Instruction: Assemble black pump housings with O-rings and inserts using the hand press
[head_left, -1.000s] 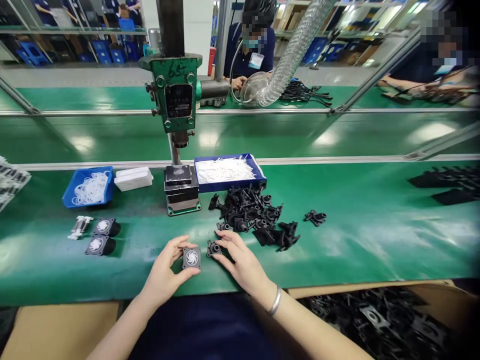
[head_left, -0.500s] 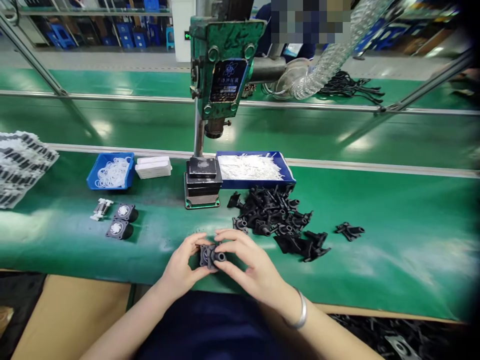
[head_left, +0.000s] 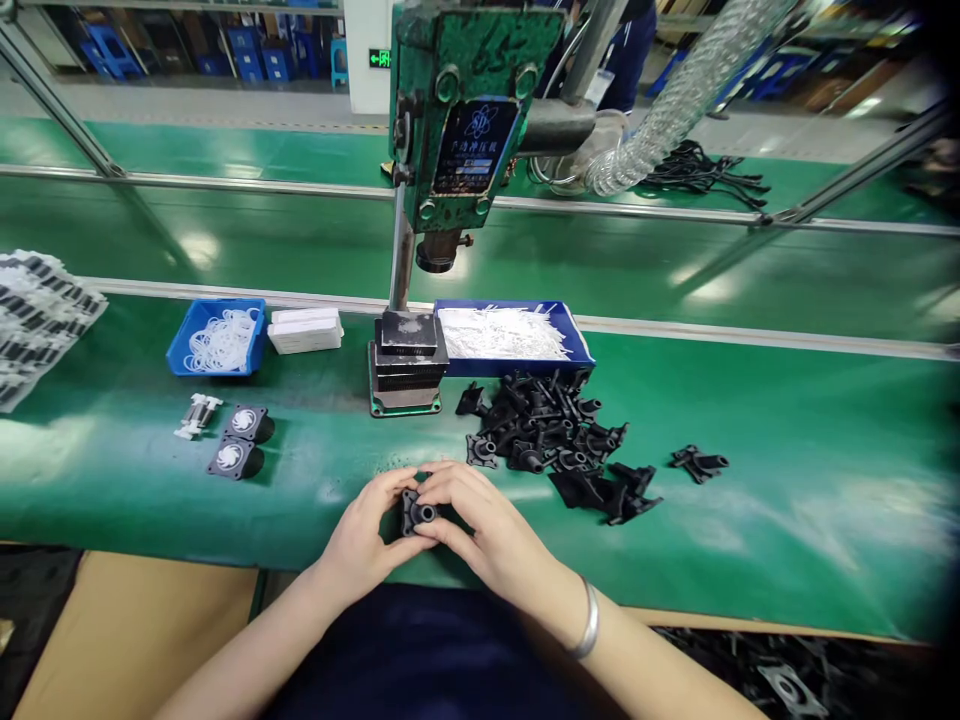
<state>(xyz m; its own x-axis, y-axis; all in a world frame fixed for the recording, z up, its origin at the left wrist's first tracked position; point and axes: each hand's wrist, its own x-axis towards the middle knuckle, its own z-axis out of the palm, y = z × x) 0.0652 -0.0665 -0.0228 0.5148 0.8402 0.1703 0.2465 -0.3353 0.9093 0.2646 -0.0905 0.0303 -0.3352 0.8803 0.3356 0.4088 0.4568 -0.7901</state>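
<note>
Both my hands meet at the near edge of the green bench. My left hand [head_left: 367, 530] and my right hand [head_left: 480, 530] are closed together on a small black plastic part [head_left: 417, 513] with a round socket facing up. The square piece with the white swirl is hidden behind that part. A heap of similar black plastic parts [head_left: 559, 440] lies just right of my hands. The green press [head_left: 465, 110] with its black fixture block [head_left: 406, 362] stands straight beyond them.
Two finished swirl pieces [head_left: 236, 442] and a white clip [head_left: 196, 416] lie at left. A blue bin of white rings [head_left: 219, 338], a white box [head_left: 306, 330] and a blue tray of white strips [head_left: 510, 335] line the back. One stray black part [head_left: 699, 462] sits right.
My right hand picked a black part from the bench and brought it onto the swirl piece in my left hand. Both hands now grip them together. The view moved closer to the press.
</note>
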